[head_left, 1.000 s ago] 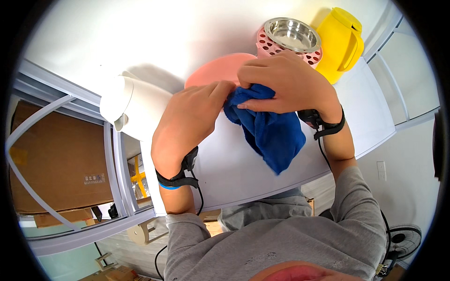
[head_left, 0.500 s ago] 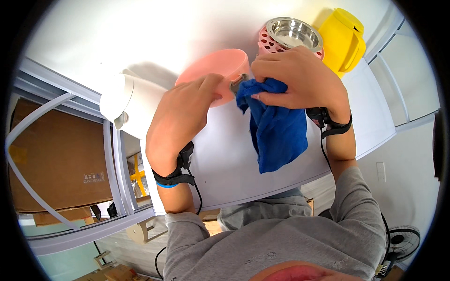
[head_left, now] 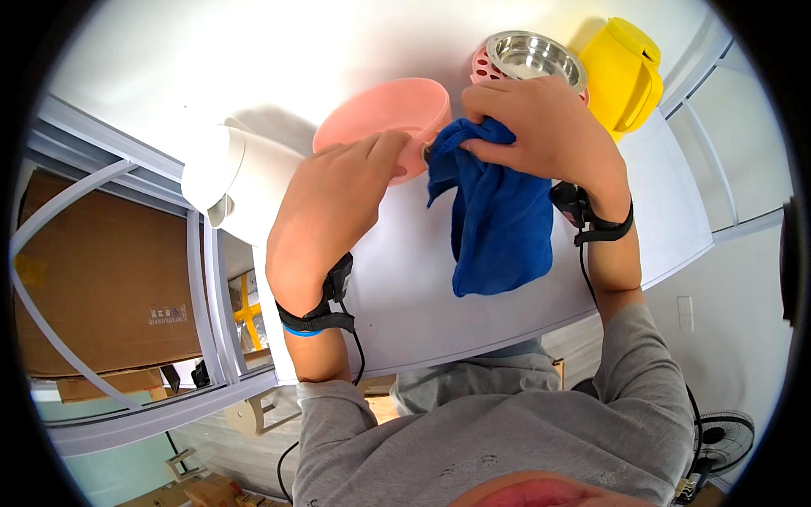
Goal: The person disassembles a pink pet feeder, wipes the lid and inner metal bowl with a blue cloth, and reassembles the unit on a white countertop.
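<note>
My left hand (head_left: pixel 338 203) grips the near side of a pink bowl-shaped container (head_left: pixel 380 106), its fingertips hidden behind the rim. The container tilts, with its opening partly facing me. Between the thumb and fingers of my right hand (head_left: pixel 549 131) is a bunched blue cloth (head_left: pixel 503 228). Most of the cloth hangs down over the white table. Its upper edge meets the right side of the container, beside a small greyish metal part (head_left: pixel 427 152) that the cloth mostly covers.
A white lidded jug (head_left: pixel 245 177) stands at the left. At the far right, a steel bowl (head_left: pixel 536 59) rests on a pink perforated piece (head_left: pixel 481 68), with a yellow lidded pitcher (head_left: pixel 621 76) beside it. The white table (head_left: pixel 405 296) ends near my body. A brown carton (head_left: pixel 110 279) sits behind the left frame.
The container has turned slightly and risen a little in my left hand. My right hand and the cloth have moved slightly up, and the cloth now covers more of the metal part.
</note>
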The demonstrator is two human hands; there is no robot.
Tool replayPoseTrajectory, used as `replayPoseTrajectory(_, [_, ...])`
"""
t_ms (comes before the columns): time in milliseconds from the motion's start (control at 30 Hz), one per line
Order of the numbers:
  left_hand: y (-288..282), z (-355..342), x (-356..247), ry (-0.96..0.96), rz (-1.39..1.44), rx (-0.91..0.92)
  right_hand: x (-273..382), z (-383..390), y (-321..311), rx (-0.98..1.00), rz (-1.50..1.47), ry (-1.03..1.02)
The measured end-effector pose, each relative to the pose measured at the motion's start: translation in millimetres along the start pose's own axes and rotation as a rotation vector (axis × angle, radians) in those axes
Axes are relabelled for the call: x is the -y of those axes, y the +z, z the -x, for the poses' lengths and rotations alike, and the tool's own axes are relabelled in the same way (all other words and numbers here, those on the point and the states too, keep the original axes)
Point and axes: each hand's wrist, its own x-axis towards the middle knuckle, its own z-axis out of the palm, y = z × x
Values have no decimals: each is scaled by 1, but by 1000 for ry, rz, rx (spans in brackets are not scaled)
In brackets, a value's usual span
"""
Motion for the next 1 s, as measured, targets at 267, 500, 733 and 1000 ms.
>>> replayPoseTrajectory(267, [-2,2,0,-24,32,13,11,-2,-13,44,-76,-57])
replayPoseTrajectory(500, [1,0,-4,-9,55,71,20,-7,11,-35,-198,-124])
replayPoseTrajectory(733, [-2,2,1,1,17,26,-3,-6,7,2,91,41])
replayPoseTrajectory(1000, [0,5,0,-23,47,19,14,-6,-3,15,-266,-174])
